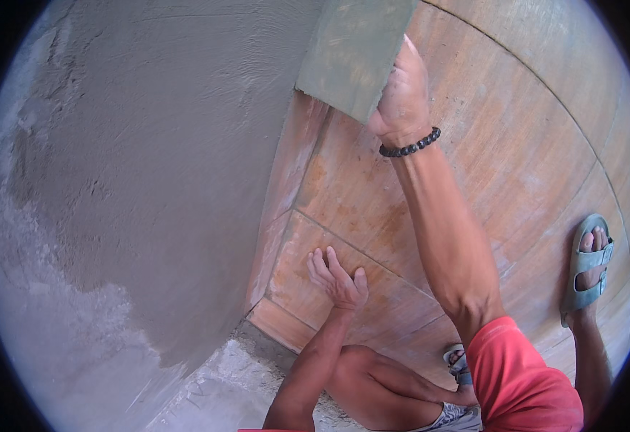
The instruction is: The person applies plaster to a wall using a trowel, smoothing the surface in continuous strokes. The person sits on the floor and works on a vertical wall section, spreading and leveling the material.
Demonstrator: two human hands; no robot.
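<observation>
My right hand point(403, 93) is stretched far forward, with a beaded black bracelet point(410, 144) at the wrist. It grips a flat, rectangular plastering float point(354, 54) whose face is grey-green and smeared with mortar. The float hides most of the fingers and any handle. It lies beside the smooth grey plaster point(178, 122) on the wall, its lower edge above the tile skirting point(282, 180); whether it touches the plaster I cannot tell. My left hand point(342, 281) holds nothing; its fingers are spread over the brown floor tiles point(372, 194), close to the skirting.
Rough, paler wall point(48, 324) borders the plaster at lower left. A dusty whitish concrete patch point(221, 389) lies beyond the tile edge. My bent knee point(372, 374) is near my left forearm. A sandalled foot point(588, 263) stands on the tiles at right, another sandal point(459, 363) lower down.
</observation>
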